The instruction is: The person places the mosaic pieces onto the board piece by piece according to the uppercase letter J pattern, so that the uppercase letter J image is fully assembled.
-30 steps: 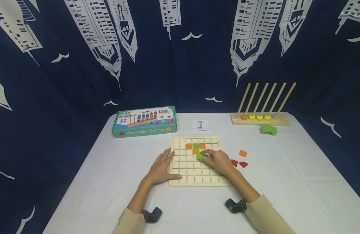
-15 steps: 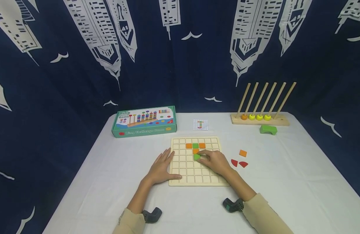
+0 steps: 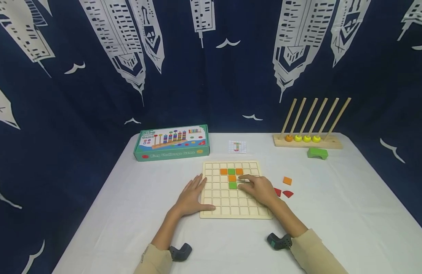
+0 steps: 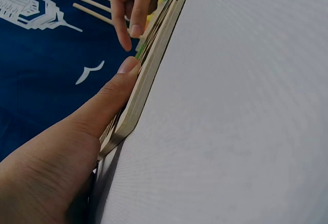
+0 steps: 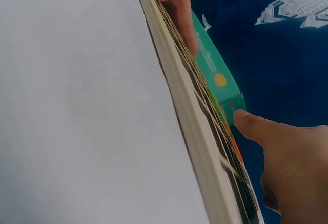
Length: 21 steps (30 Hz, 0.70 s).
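Observation:
A pale wooden grid board (image 3: 224, 211) lies on the white table. Orange and green square tiles sit in its cells, three across a row and two below: an orange tile (image 3: 232, 178) and the lowest green tile (image 3: 233, 185). My left hand (image 3: 192, 198) rests on the board's left edge, thumb on its lower left corner and fingers spread. Just right of the lowest green tile hovers my right hand (image 3: 259, 188), its thumb and forefinger parted with nothing between them. In the left wrist view the right hand (image 4: 137, 3) is above the board surface.
Right of the board lie a loose orange tile (image 3: 287, 180) and two red pieces, one a red quarter-round (image 3: 288, 194). Behind are a patterned card (image 3: 237, 147), a green game box (image 3: 171, 154), a peg stand with beads (image 3: 329, 143) and a green arch block (image 3: 317, 153).
My right hand has brought the green tile left into the cell under the orange one, let go of it and drawn back slightly right. My left hand stays on the board.

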Tool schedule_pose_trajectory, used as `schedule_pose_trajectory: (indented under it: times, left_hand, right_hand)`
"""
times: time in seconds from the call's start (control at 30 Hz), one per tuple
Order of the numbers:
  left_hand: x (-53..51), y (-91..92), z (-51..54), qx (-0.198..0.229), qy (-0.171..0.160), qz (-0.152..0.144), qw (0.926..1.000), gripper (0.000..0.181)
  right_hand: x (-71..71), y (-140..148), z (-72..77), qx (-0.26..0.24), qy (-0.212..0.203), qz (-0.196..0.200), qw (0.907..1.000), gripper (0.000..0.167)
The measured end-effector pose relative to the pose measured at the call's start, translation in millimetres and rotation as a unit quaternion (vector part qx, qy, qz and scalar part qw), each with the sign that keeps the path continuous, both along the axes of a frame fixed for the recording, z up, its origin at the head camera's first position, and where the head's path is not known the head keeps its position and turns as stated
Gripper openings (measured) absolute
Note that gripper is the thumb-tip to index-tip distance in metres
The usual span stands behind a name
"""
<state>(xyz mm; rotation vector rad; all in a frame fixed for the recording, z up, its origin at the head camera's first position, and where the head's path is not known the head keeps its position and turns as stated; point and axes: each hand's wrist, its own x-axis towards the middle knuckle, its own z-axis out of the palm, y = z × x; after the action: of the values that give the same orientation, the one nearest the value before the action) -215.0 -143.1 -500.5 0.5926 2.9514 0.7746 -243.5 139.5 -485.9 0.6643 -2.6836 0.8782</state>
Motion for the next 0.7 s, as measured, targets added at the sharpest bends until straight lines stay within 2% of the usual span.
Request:
schedule_pose_trajectory:
  times: [0.1, 0.4, 0.7]
  left_hand:
    - [0.0, 0.1, -0.3, 0.001, -0.003, -0.001, 1.0, 0.115]
    - [-1.3, -0.6, -1.1, -0.004, -0.001, 0.003, 1.0, 0.116]
    - [-1.1, 0.6, -2.6, -0.006, -0.003, 0.004, 1.0, 0.115]
  right_hand:
    - [0.7, 15.3, 0.1, -0.005, -0.009, -0.013, 0.9999, 0.033]
    - [1.0, 79.5, -7.4, 0.004, 0.052, -0.096, 0.994, 0.031]
    - [7.3, 126.2, -9.6, 0.025, 0.056, -0.163, 0.9847, 0.034]
